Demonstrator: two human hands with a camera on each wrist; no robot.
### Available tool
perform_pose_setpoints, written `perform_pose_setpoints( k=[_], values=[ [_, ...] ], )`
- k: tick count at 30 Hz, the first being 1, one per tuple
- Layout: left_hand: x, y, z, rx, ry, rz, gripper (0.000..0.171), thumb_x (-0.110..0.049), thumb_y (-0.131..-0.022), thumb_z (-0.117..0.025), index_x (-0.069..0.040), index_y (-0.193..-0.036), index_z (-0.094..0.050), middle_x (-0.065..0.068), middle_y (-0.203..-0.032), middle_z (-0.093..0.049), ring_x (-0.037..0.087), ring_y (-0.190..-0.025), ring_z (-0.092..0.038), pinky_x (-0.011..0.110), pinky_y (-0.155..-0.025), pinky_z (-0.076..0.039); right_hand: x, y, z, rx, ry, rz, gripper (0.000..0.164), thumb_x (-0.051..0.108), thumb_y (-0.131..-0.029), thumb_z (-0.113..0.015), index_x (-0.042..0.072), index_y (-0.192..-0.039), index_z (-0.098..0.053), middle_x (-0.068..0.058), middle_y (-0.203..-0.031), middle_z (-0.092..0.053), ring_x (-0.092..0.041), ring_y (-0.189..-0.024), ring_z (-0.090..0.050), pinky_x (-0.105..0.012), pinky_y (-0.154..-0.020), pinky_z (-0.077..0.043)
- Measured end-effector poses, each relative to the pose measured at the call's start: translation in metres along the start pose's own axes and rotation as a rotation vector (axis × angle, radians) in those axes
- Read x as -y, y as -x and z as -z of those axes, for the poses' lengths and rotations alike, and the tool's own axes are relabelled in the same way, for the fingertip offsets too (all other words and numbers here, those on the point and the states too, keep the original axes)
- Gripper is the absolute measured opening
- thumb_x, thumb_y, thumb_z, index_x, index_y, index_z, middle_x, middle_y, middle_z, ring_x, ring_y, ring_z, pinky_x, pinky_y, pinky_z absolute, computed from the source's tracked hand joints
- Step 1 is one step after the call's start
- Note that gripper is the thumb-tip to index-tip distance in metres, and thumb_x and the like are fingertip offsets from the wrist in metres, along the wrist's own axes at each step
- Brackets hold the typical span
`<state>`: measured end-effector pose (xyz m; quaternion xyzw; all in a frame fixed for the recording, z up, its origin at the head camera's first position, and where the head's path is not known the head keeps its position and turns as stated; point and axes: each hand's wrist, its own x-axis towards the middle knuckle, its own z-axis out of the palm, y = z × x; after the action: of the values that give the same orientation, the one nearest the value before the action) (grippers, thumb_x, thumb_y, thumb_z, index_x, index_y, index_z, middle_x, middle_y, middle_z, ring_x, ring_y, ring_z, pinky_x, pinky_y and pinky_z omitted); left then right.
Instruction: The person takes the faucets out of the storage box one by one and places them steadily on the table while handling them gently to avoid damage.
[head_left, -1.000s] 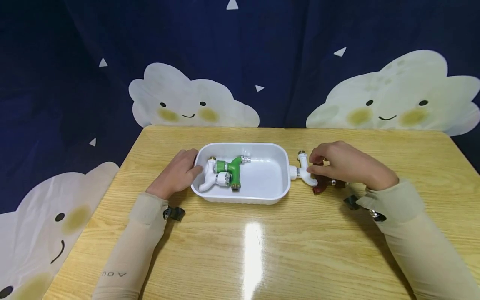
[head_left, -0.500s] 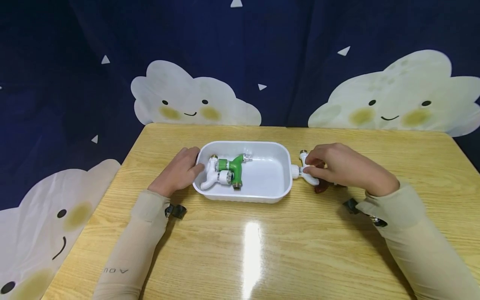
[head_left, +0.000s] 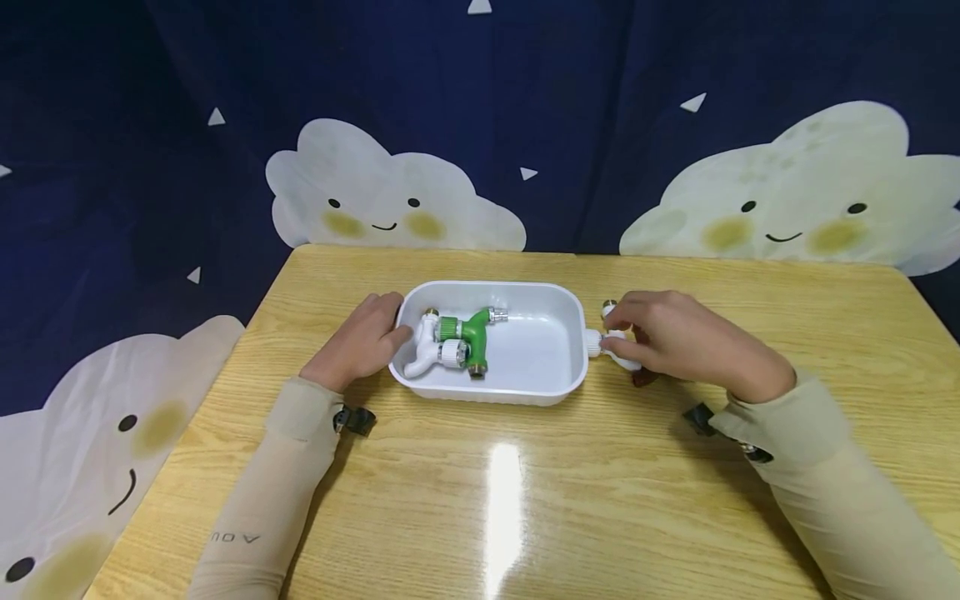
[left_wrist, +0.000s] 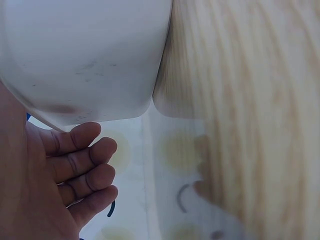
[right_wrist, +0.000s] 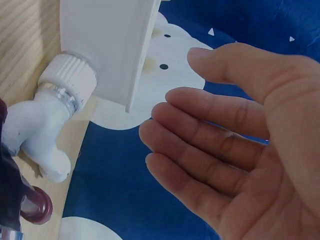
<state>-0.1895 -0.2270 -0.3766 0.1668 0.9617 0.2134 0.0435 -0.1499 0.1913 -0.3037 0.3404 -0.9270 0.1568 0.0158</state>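
Note:
A white tray point(head_left: 551, 392) lies on the table in the head view, holding a white tap point(head_left: 426, 346) and a green tap point(head_left: 476, 336) in its left part. My left hand point(head_left: 362, 340) grips the tray's left end, thumb over the rim; in the left wrist view the other fingers point(left_wrist: 95, 175) lie loosely bent outside it. Just right of the tray, another white tap point(right_wrist: 47, 117) lies with its ribbed knob against or very close to the tray's end wall. Above it is my right hand point(head_left: 671, 340), fingers parted and holding nothing. Beneath that hand a dark red tap point(right_wrist: 12, 185) is mostly hidden.
The wooden table point(head_left: 420, 500) carries a bright glare streak in front of the tray. Behind it hangs a dark blue curtain point(head_left: 570, 100) with smiling clouds. A small black device point(head_left: 355, 419) sits at the left wrist, another point(head_left: 701, 418) at the right.
My right hand has shifted slightly left, from above the dark red tap to above the white tap. The left hand stays at the tray's end; the head view shifts slightly.

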Motion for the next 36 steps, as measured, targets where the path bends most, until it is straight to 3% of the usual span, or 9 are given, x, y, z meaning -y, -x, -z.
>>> perform_pose_setpoints(
  k=[13, 36],
  values=[
    [-0.001, -0.001, 0.001, -0.002, -0.006, -0.008, 0.034, -0.027, -0.097, -0.048, -0.002, -0.117, -0.059, 0.014, -0.102, -0.062, 0.029, -0.096, -0.049, 0.041, -0.085, -0.04, 0.008, 0.001, -0.004, -0.024, -0.014, 0.041, 0.016, 0.024, -0.094, -0.076, 0.012, -0.106, -0.077, 0.0, -0.102, -0.073, 0.007, -0.064, -0.054, -0.029, -0.071, -0.057],
    [-0.001, -0.001, 0.001, 0.007, 0.005, 0.002, 0.037, -0.026, -0.097, -0.047, 0.0, -0.121, -0.059, 0.015, -0.106, -0.063, 0.03, -0.098, -0.05, 0.043, -0.088, -0.042, 0.019, -0.004, -0.013, -0.152, 0.017, 0.164, 0.017, 0.018, -0.09, -0.078, 0.008, -0.104, -0.077, -0.003, -0.099, -0.074, -0.008, -0.08, -0.065, -0.031, -0.073, -0.058]
  ],
)
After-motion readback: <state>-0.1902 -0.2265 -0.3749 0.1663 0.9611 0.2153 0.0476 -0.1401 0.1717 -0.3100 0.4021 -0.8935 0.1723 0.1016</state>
